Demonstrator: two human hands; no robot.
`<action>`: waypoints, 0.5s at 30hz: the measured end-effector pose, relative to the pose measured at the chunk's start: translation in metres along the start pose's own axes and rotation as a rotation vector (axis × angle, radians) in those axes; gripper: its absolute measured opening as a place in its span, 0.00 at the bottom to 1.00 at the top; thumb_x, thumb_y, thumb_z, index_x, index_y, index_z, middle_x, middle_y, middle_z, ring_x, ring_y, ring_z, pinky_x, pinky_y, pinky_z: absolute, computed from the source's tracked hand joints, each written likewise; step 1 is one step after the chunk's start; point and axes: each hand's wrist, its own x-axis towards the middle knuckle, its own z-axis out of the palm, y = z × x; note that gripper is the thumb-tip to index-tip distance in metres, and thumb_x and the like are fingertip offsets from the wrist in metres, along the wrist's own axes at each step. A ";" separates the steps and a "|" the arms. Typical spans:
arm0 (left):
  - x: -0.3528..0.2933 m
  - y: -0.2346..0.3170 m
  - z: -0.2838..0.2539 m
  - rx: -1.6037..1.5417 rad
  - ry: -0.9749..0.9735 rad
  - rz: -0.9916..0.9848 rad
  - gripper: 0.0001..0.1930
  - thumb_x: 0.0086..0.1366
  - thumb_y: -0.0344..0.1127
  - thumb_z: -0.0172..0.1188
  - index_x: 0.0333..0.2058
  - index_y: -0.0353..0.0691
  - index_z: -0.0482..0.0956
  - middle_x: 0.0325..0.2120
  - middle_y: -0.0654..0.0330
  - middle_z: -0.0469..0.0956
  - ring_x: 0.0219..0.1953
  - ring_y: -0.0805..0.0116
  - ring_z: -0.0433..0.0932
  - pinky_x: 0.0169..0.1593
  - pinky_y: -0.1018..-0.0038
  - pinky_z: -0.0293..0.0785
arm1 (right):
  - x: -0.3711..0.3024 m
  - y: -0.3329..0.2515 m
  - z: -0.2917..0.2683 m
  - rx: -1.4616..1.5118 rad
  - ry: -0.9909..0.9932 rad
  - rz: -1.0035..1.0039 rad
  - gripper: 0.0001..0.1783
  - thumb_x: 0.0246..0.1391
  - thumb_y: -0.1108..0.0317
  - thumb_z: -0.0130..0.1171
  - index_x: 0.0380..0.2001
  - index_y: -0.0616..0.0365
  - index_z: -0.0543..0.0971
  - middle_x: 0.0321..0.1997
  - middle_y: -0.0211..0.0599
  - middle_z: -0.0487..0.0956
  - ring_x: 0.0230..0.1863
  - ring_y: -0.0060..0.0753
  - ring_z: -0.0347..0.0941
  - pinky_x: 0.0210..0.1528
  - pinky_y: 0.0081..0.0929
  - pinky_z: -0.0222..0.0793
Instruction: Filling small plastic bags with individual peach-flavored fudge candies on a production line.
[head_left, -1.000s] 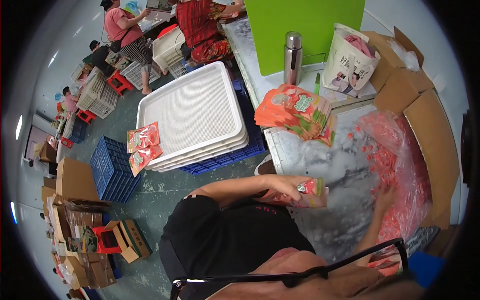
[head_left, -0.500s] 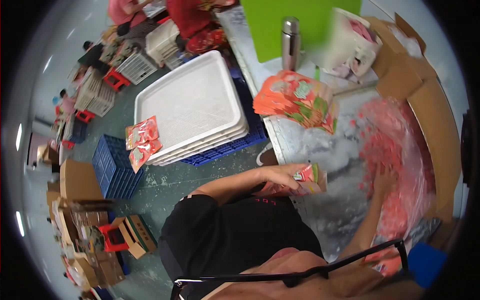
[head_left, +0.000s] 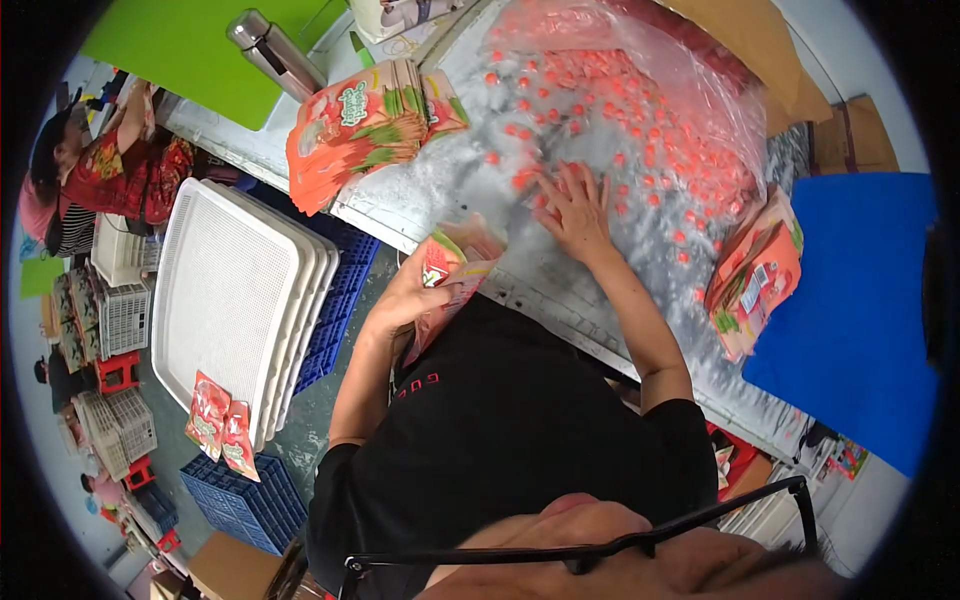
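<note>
The grey worktop [head_left: 540, 285] bears loose red pieces [head_left: 654, 200], stacked pouches [head_left: 365, 125], a flask [head_left: 278, 58].

tilted red pouch [head_left: 466, 280]; red pieces [head_left: 654, 133] scattered

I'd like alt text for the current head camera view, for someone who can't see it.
A person's left hand holds a red pouch beside a grey table, while the outspread right hand is among small red pieces scattered on top.
</note>
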 end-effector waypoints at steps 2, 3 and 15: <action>-0.001 0.003 0.002 0.079 0.080 0.031 0.30 0.44 0.21 0.59 0.51 0.39 0.69 0.38 0.67 0.70 0.43 0.77 0.69 0.50 0.80 0.65 | -0.013 0.017 0.011 0.050 0.020 0.028 0.30 0.59 0.49 0.53 0.65 0.36 0.67 0.71 0.35 0.60 0.71 0.52 0.50 0.70 0.67 0.31; -0.001 -0.006 -0.004 0.005 0.054 0.050 0.31 0.45 0.22 0.60 0.53 0.39 0.68 0.40 0.67 0.72 0.45 0.76 0.70 0.51 0.78 0.66 | -0.017 0.028 0.017 0.105 0.046 0.039 0.29 0.60 0.51 0.52 0.65 0.39 0.67 0.71 0.34 0.61 0.71 0.52 0.50 0.70 0.65 0.31; -0.016 -0.016 -0.031 -0.023 0.179 0.049 0.37 0.47 0.18 0.56 0.60 0.37 0.64 0.53 0.62 0.72 0.53 0.72 0.72 0.60 0.72 0.64 | -0.041 0.036 0.002 0.243 0.352 0.157 0.28 0.53 0.69 0.59 0.60 0.55 0.71 0.64 0.47 0.67 0.65 0.54 0.60 0.67 0.47 0.53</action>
